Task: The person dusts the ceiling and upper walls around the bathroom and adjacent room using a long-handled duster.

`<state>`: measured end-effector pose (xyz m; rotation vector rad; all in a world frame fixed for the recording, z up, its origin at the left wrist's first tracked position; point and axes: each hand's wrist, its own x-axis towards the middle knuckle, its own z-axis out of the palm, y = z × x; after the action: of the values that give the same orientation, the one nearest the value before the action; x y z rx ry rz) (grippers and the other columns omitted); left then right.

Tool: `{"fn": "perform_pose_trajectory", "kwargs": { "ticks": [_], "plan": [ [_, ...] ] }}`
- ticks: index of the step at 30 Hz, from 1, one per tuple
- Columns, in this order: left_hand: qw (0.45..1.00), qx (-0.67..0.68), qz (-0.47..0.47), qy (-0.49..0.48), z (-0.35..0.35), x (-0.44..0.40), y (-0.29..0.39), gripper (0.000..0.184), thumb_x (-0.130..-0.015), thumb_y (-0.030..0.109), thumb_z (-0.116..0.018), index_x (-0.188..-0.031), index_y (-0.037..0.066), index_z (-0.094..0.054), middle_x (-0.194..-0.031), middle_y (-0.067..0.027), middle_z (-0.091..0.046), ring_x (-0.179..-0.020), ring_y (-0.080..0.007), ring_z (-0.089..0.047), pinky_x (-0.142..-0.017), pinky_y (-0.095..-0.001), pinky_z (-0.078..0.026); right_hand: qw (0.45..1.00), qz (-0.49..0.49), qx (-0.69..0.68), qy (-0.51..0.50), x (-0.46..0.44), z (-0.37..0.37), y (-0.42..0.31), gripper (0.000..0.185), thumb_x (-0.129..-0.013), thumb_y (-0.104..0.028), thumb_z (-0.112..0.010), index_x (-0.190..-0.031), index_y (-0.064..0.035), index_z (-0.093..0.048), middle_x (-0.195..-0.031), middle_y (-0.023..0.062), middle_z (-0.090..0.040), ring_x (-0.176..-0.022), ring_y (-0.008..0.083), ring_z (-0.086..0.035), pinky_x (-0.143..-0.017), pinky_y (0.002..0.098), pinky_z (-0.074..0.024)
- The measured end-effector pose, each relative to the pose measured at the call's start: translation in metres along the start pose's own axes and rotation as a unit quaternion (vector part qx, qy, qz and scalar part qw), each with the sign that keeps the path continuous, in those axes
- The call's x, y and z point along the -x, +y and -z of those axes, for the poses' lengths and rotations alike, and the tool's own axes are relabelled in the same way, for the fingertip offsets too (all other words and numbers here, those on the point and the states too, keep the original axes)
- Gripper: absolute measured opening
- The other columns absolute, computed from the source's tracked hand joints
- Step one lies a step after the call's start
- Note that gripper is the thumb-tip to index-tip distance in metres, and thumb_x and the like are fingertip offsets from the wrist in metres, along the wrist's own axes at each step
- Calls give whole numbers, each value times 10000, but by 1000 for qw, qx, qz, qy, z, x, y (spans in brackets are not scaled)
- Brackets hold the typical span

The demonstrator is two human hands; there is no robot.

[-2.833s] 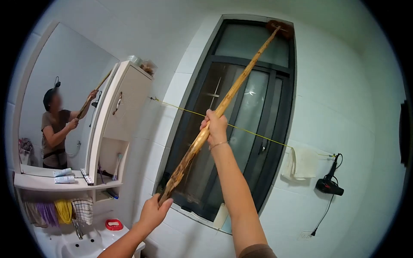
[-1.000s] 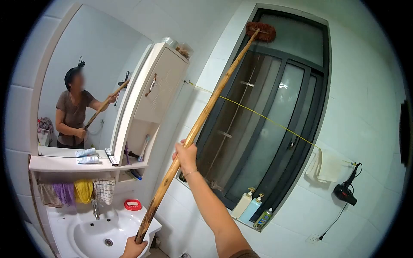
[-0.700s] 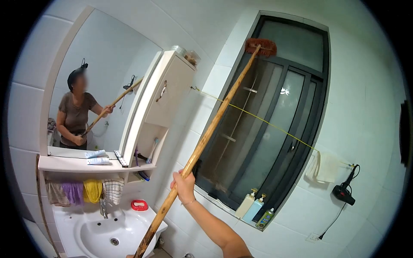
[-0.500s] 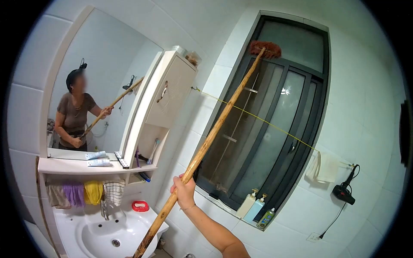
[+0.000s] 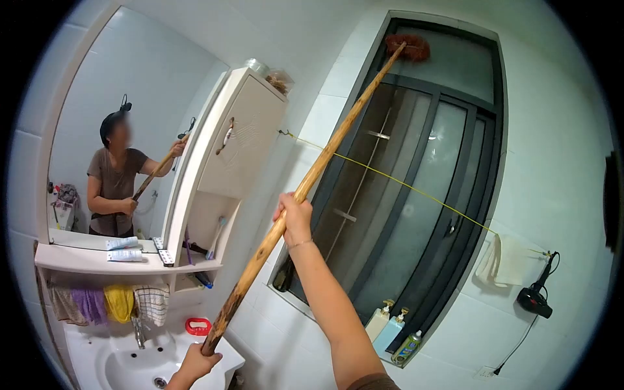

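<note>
A long wooden pole (image 5: 344,127) slants from the lower left up to the window. At its top a reddish-brown brush head (image 5: 413,48) lies against the upper pane of the dark-framed window (image 5: 432,94). My right hand (image 5: 296,218) is wrapped round the pole near its middle. Lower down, my left hand (image 5: 197,364) grips the dark bottom end. The mirror (image 5: 169,52) reflects a person holding the pole.
A yellow cord (image 5: 403,184) crosses the window. Bottles (image 5: 390,333) stand on the sill. A towel (image 5: 504,261) and a hair dryer (image 5: 533,301) hang at right. At left are a cabinet (image 5: 240,136), a shelf (image 5: 71,258), cloths (image 5: 119,304) and a sink (image 5: 120,364).
The brush head has gone from the window's upper right to its upper left, dipped, then risen again. Both hands have kept the pole, and my left hand is back in view. The camera view has shifted.
</note>
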<state>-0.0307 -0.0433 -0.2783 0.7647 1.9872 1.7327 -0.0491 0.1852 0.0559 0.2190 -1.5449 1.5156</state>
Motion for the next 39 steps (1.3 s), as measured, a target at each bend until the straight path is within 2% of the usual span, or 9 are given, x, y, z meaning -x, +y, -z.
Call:
{"fn": "perform_pose_trajectory", "kwargs": {
  "ticks": [2, 3, 5, 9, 12, 14, 22, 31, 39],
  "plan": [
    [990, 23, -125, 53, -16, -12, 39, 279, -712, 192, -685, -653, -33, -531, -531, -43, -488, -503, -154, -463, -493, -342, -390, 1000, 10, -9, -5, -29, 9, -10, 156, -791, -108, -608, -784, -40, -468, -607, 50, -489, -435, 169, -507, -404, 305, -434],
    [990, 22, -127, 52, -20, -23, 53, 279, -712, 192, -685, -653, -33, -531, -531, -43, -488, -503, -154, -463, -493, -342, -390, 1000, 17, -18, -10, -43, 14, -16, 158, -794, -119, -612, -764, -46, -475, -608, 49, -491, -438, 168, -507, -407, 309, -436],
    [997, -51, -41, 40, -32, -44, 73, 267, -716, 191, -677, -710, -46, -555, -556, -64, -509, -519, -169, -479, -517, -348, -406, 1000, 18, -17, -18, -68, 22, -31, 156, -799, -123, -612, -762, -48, -480, -610, 48, -494, -446, 166, -510, -408, 310, -438],
    [993, -3, -111, 50, -59, -76, 132, 262, -728, 190, -681, -717, -40, -557, -561, -86, -529, -476, -185, -491, -476, -361, -407, 996, -40, -47, -57, -103, 39, -65, 145, -810, -119, -605, -763, -52, -485, -616, 44, -500, -467, 161, -515, -409, 309, -441],
    [993, 77, -93, -6, -78, -89, 175, 241, -751, 165, -674, -683, -14, -528, -541, -70, -509, -417, -167, -477, -423, -345, -393, 995, -5, -61, -79, -127, 57, -79, 135, -811, -107, -599, -761, -58, -484, -619, 40, -501, -475, 154, -514, -409, 312, -443],
    [993, 60, -97, -8, -95, -96, 185, 229, -759, 144, -666, -677, -3, -511, -529, -60, -495, -394, -160, -468, -396, -336, -378, 997, 4, -48, -68, -135, 69, -86, 133, -807, -102, -599, -759, -58, -482, -619, 40, -501, -474, 151, -512, -408, 313, -441],
    [990, 84, -95, -55, -136, -105, 181, 205, -757, 92, -648, -678, -4, -486, -492, -47, -465, -354, -151, -446, -342, -320, -341, 1000, 11, -8, -22, -116, 103, -92, 134, -791, -103, -602, -760, -61, -478, -610, 33, -487, -444, 133, -496, -398, 300, -417],
    [985, -14, -164, -58, -149, -117, 169, 242, -745, 166, -648, -697, -33, -518, -535, -86, -507, -510, -176, -489, -506, -363, -416, 998, 61, 11, 9, -95, 131, -117, 132, -812, -124, -588, -766, -73, -475, -610, 21, -486, -448, 122, -497, -397, 291, -419],
    [971, -42, -225, -63, -141, -89, 190, 246, -751, 166, -633, -689, -42, -516, -564, -121, -532, -539, -200, -499, -540, -373, -427, 993, 87, 68, 41, -82, 140, -151, 141, -794, -100, -592, -742, -87, -462, -593, 15, -486, -429, 119, -499, -374, 292, -421]
  ]
}}
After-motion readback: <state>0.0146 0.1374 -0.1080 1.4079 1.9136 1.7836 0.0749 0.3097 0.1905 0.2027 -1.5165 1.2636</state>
